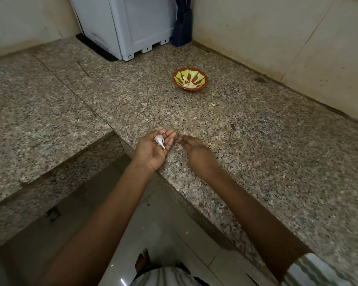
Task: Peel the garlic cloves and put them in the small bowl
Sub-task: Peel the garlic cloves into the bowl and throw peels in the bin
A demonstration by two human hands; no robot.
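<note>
Well short of the bowl (175, 79), the left hand (153, 150) lies palm up, fingers relaxed, cradling unpeeled garlic (159, 140), likely offering it for peeling. The right hand (196, 151), equally far from the bowl, is blurred, fingers straight and empty.

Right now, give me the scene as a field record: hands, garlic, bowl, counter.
garlic clove: skin on, lying on the left hand's fingers
left hand: palm up, open, carrying the garlic clove
right hand: beside the left, over the counter, blurred, nothing visible in it
small bowl: red-brown with green pattern, beyond the hands, pale pieces inside
counter: speckled stone; one pale scrap lies near the bowl
task state: held clove not yet peeled
</note>
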